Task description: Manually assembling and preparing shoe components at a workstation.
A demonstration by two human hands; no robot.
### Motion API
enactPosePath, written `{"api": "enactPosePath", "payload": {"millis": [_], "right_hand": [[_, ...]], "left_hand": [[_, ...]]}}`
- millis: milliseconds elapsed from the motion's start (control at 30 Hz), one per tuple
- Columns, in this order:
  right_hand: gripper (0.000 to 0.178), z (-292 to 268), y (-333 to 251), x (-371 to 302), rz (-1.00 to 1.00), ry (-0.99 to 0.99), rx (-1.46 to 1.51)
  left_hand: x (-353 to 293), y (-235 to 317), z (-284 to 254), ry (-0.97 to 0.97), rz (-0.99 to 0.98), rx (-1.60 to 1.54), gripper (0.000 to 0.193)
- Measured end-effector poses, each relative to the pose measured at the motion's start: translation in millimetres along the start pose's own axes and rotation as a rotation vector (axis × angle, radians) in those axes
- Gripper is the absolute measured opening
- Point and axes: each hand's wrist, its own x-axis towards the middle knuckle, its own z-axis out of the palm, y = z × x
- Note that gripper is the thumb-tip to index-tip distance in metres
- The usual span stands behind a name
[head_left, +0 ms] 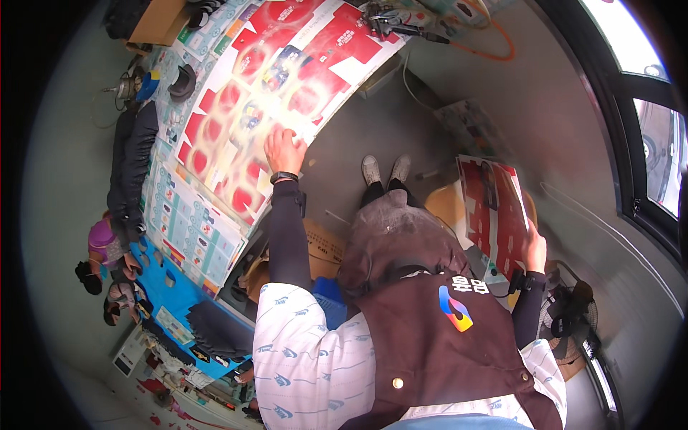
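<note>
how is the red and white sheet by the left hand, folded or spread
Spread: the red and white sheet lies flat, printed panels facing up, with the left hand near its edge.

A workshop is suggested: red-and-white sheets [344, 46] are blotched with pale residue, an orange hose [494, 57] is joined to a dark tool [412, 30], dark pieces [132, 158] are stacked, and a blue surface [159, 294] is flanked by people [104, 240].

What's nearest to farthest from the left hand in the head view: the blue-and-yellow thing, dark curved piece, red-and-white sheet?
1. Red-and-white sheet: right at the left hand.
2. Dark curved piece: past the sheet's left edge.
3. Blue-and-yellow thing: farther left still.
</note>
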Motion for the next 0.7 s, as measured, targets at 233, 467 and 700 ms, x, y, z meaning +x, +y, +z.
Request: {"api": "enactPosePath", "payload": {"millis": [233, 467, 700], "right_hand": [[0.048, 2.9, -4.9, 5.0, 0.007, 0.005, 0.012], [0.049, 4.8, 10.9, 9.2, 0.075, -0.008, -0.060], [0.046, 7.3, 35.2, 12.6, 0.079, 0.002, -0.116]], "left_hand": [[4.4, 12.7, -14.8, -0.045, -0.007, 0.052, 0.043], [2.4, 3.1, 3.9, -0.034, 0.018, 0.136, 0.050], [-2.0, -2.4, 7.9, -0.047, 0.107, 0.093, 0.023]]}}
